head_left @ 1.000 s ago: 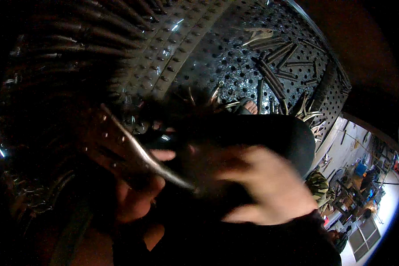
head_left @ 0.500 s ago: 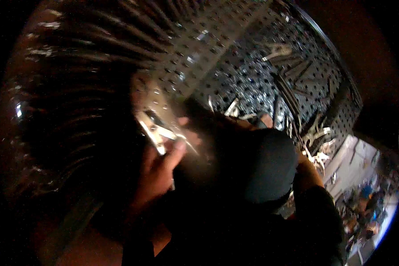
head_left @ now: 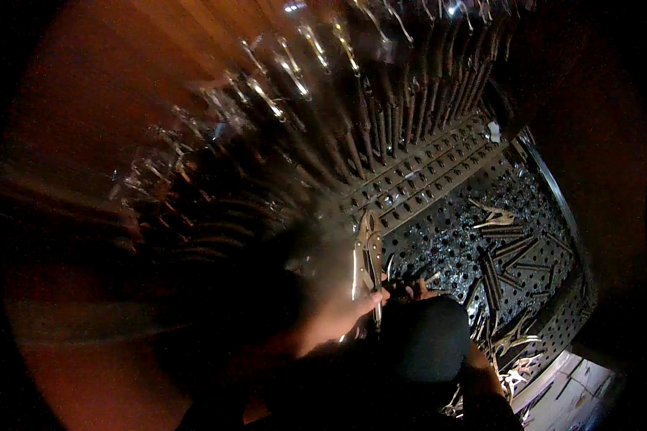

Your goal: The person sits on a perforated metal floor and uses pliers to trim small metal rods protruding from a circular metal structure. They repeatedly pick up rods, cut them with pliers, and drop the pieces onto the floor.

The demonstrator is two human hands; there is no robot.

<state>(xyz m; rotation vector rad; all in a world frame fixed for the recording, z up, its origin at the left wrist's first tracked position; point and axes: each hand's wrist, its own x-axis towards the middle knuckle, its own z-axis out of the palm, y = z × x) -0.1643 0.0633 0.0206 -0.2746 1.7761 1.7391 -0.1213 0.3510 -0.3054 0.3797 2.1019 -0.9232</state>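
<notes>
My left hand grips the lower handle end of silver locking pliers, whose jaw end points up toward a perforated metal strip with pegs. Close beside it are a few fingers of my right hand, near a small pale piece. A dark rounded shape hides most of that hand, so its grip is unclear; its forearm shows at the shape's right edge. More pliers lie at the far right of a perforated dark metal tray, and others lie nearer me.
Rows of dark rods with shiny ends hang beyond the strip and to its left. Dark bar-shaped pieces lie scattered on the tray. A raised metal rim bounds its right side. Pale sheeting shows at lower right.
The pliers in my left hand have moved right and now stand nearly upright by the perforated strip. The view has shifted, showing more of the hanging rods.
</notes>
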